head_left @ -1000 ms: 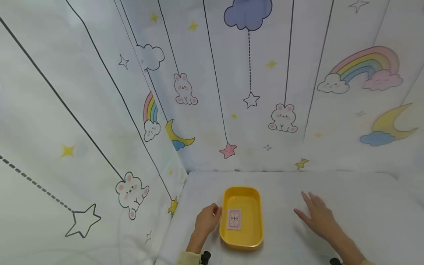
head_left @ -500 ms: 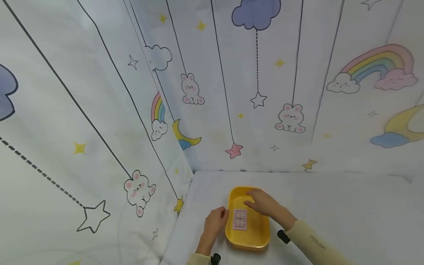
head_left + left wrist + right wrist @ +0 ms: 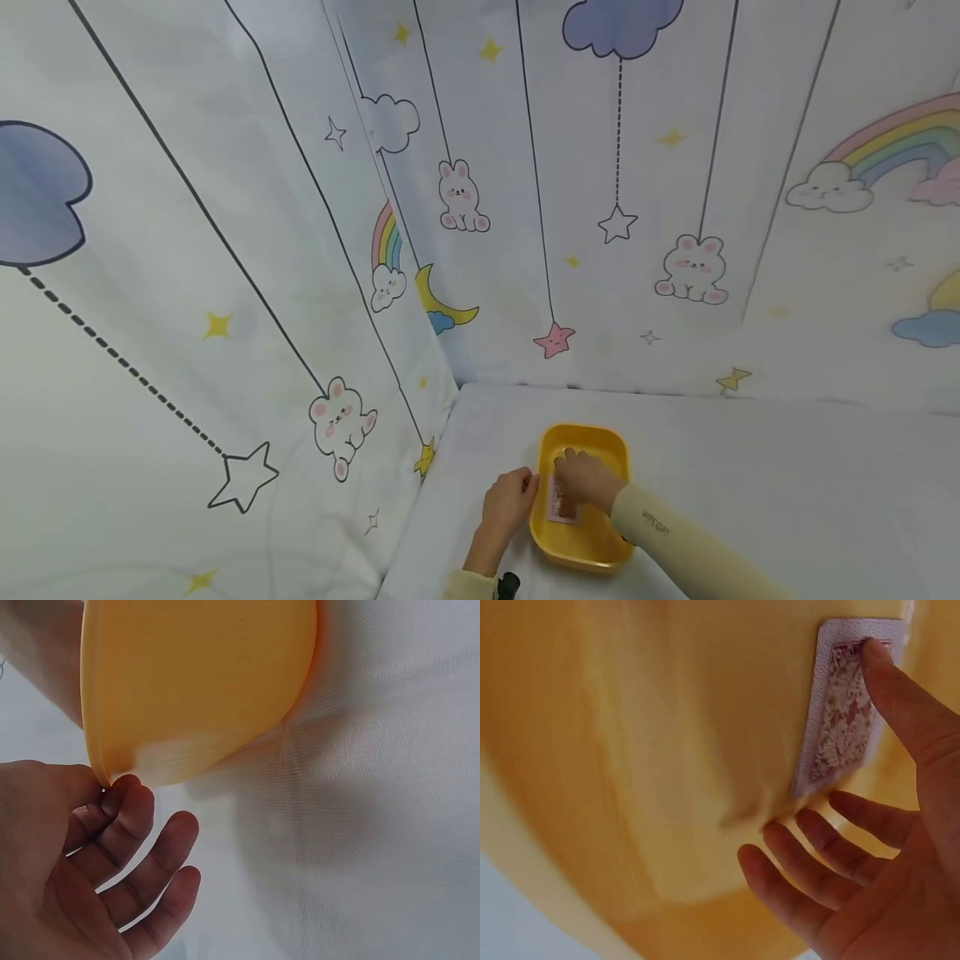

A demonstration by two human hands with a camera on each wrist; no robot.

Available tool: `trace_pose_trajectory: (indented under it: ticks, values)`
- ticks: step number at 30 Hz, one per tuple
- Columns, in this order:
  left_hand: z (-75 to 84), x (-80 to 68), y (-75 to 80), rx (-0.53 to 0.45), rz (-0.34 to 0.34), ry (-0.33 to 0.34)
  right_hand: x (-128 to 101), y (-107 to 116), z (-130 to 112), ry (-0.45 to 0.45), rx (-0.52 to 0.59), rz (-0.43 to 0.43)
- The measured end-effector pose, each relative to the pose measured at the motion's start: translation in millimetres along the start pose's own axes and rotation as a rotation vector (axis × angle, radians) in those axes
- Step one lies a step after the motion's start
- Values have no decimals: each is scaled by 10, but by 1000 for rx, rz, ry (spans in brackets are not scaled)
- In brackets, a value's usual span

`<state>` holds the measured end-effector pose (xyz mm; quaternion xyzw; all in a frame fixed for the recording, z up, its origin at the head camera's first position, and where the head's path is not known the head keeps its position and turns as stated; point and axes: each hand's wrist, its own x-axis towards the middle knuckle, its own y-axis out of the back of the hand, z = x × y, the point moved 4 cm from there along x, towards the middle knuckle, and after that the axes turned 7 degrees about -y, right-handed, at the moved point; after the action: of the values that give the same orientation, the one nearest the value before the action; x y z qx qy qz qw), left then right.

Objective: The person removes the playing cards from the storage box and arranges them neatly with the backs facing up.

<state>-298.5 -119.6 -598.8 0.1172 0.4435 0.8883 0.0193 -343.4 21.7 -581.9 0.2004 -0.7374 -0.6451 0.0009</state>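
While the right hand is down inside the tray, layout reads like this:

- Printed backdrop (image 3: 225,250): white cloth with rabbits, clouds, rainbows, stars; wraps the rear and left of the work area.
- Table (image 3: 787,467): white cloth cover; tray sits near its left rear corner.
- Yellow tray (image 3: 592,546): rounded rectangle, flat on the table, one card in it.
- Right hand (image 3: 581,483): reaches into the tray, cream sleeve behind it. Thumb tip lies on the card's back, other fingers loosely spread with tips at the card's edge. Card not lifted, no closed pinch visible.
- Left hand (image 3: 510,504): outside the tray's left wall, fingers relaxed and slightly curled, fingertips (image 3: 131,806) touching the rim, holding nothing.
- Playing card (image 3: 844,712): face down, pink patterned back, flat on the tray floor under the right hand.
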Motion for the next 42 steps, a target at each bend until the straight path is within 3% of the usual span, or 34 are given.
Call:
trace_pose_trajectory:
  ticks: [11,15,24,28,32,37,42]
  values:
    - [130,38,-63,16,5,-20,48,-76,238,30,33,84]
    - [138,31,-100,8,-5,-15,35,-30,330,45,188,55]
    - [116,10,-108,23,-12,-7,-111,225,652,80,686,-65]
    - [80,0,-34,58,-10,8,-276,441,943,94,788,-69]
    - [51,-6,22,83,-23,17,-491,525,1432,49,812,-35]
    - [40,-1,42,88,-35,18,-792,346,2068,-49,799,0]
    - [57,2,-2,81,-36,11,-1001,18,2388,-48,837,-9]
